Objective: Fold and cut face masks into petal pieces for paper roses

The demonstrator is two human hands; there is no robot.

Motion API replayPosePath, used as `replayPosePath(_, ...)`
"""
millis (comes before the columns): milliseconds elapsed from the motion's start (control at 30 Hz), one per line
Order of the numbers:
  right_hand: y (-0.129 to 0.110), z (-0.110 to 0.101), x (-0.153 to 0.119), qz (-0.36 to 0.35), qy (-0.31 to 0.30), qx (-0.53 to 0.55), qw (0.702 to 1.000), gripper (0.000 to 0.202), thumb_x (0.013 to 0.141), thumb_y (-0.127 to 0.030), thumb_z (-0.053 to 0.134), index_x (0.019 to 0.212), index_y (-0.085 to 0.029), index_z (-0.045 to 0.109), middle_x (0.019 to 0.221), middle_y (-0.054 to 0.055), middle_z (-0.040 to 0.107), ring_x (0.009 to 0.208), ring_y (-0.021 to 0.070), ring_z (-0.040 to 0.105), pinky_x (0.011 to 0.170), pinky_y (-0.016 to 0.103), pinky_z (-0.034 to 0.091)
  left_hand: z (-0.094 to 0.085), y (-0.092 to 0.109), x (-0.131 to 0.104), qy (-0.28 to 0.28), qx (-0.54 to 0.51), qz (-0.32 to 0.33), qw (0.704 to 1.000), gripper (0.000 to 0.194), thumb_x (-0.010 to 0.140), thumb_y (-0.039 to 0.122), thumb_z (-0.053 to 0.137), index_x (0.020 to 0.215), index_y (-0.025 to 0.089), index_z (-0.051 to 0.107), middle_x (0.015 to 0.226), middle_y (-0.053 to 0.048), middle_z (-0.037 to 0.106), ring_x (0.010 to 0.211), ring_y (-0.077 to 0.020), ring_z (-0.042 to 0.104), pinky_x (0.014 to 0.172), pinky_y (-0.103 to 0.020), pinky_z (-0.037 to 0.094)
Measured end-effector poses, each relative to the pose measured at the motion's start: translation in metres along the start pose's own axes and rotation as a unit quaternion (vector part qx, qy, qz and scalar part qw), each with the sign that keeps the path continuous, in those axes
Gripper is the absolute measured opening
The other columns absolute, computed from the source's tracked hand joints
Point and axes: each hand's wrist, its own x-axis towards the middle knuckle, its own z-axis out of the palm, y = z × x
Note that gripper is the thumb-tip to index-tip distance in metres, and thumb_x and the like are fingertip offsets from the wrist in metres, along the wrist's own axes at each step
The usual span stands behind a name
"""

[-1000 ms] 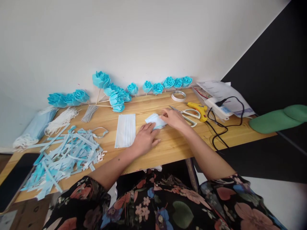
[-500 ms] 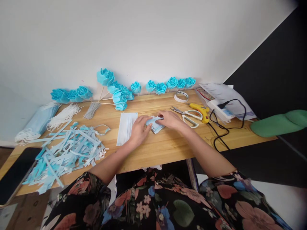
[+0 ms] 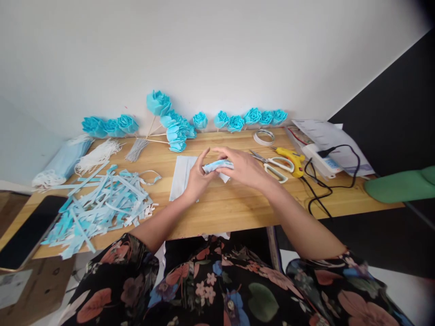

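Between my two hands is a small stack of light blue mask fabric pieces (image 3: 218, 165), held edge-on above the table. My left hand (image 3: 197, 179) grips its left end, with thumb and fingers closed on it. My right hand (image 3: 247, 169) pinches the right end, its fingers arched over the top and partly hiding the stack. Under and left of my left hand lies a flat pleated mask sheet (image 3: 179, 175). White-handled scissors (image 3: 280, 164) rest just right of my right hand, beside a yellow glue gun (image 3: 293, 159).
Blue fabric flowers (image 3: 176, 131) line the wall. Cut strips (image 3: 105, 203), a phone (image 3: 32, 231), masks (image 3: 63, 160), white ear loops (image 3: 97, 156) and grey wires (image 3: 136, 150) lie left. Rightward are a tape roll (image 3: 264, 136), power strip (image 3: 322, 163), black cord (image 3: 317, 195) and green bottle (image 3: 397, 184).
My hands have lifted the fabric stack and tipped it edge-on. My right fingers now arch over it. The whole view has shifted slightly, so the table items appear farther right.
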Motion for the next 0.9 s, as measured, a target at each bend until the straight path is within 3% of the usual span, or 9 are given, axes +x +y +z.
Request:
replayPosePath(133,0.01,0.015,-0.004,0.033,0.02,0.102,0.994,0.078,0.08,-0.026,0.068,0.15,-0.031,0.035,0.127,0.006,0.066,0.115,0.0257,0.061,0.1,0.041,0.045,0.003,-0.008,0.001,-0.006,-0.02,-0.017,1.0,0.079,0.085,0.026,0.065,0.153,0.024,0.024,0.14,-0.013,0.056,0.112,-0.0247,0.064,0.093,-0.042,0.054)
replayPosePath(300,0.03,0.038,-0.009,0.072,0.04,0.158,0.984,0.075,0.08,-0.022,0.064,0.15,-0.027,0.037,0.131,0.009,0.064,0.119,0.0256,0.061,0.102,0.043,0.046,0.004,-0.012,0.001,-0.002,-0.007,-0.025,1.0,0.076,0.078,0.02,0.069,0.147,0.019,0.037,0.151,-0.014,0.043,0.13,-0.0263,0.051,0.11,-0.043,0.042)
replayPosePath(533,0.034,0.048,-0.008,-0.044,0.089,0.196,0.976,0.082,0.081,-0.012,0.056,0.154,-0.032,0.027,0.14,0.007,0.057,0.128,0.0242,0.055,0.107,0.047,0.045,0.006,-0.009,0.0,-0.031,-0.048,-0.019,0.998,0.08,0.074,0.016,0.066,0.148,0.021,0.035,0.149,-0.013,0.046,0.125,-0.026,0.054,0.106,-0.042,0.043)
replayPosePath(633,0.032,0.053,-0.007,-0.103,0.123,0.161,0.974,0.081,0.083,-0.009,0.052,0.155,-0.035,0.024,0.144,0.005,0.053,0.132,0.0241,0.051,0.112,0.05,0.041,0.008,-0.009,-0.002,-0.03,-0.057,-0.016,0.998,0.084,0.072,0.013,0.065,0.149,0.022,0.032,0.15,-0.013,0.045,0.123,-0.0253,0.055,0.106,-0.041,0.042)
replayPosePath(733,0.03,0.057,-0.007,-0.148,0.142,0.101,0.974,0.079,0.086,-0.012,0.054,0.154,-0.037,0.024,0.147,0.004,0.05,0.136,0.0256,0.047,0.115,0.051,0.037,0.009,-0.009,-0.002,-0.044,-0.095,-0.038,0.994,0.085,0.072,0.012,0.062,0.151,0.019,0.029,0.141,-0.015,0.053,0.109,-0.0227,0.063,0.096,-0.038,0.049)
replayPosePath(800,0.031,0.058,-0.008,-0.135,0.15,0.085,0.976,0.082,0.086,-0.017,0.06,0.156,-0.036,0.02,0.148,0.006,0.049,0.137,0.0271,0.045,0.115,0.052,0.037,0.009,-0.009,-0.002,-0.047,-0.126,-0.052,0.99,0.084,0.073,0.012,0.061,0.15,0.019,0.031,0.138,-0.015,0.056,0.102,-0.0211,0.065,0.091,-0.037,0.051)
replayPosePath(900,0.038,0.06,-0.012,-0.057,0.146,0.128,0.979,0.095,0.081,-0.026,0.069,0.157,-0.031,0.012,0.145,0.01,0.052,0.135,0.0283,0.048,0.11,0.052,0.041,0.007,-0.008,-0.001,-0.011,-0.14,-0.047,0.989,0.078,0.074,0.015,0.064,0.147,0.021,0.039,0.143,-0.013,0.052,0.111,-0.0227,0.062,0.096,-0.038,0.049)
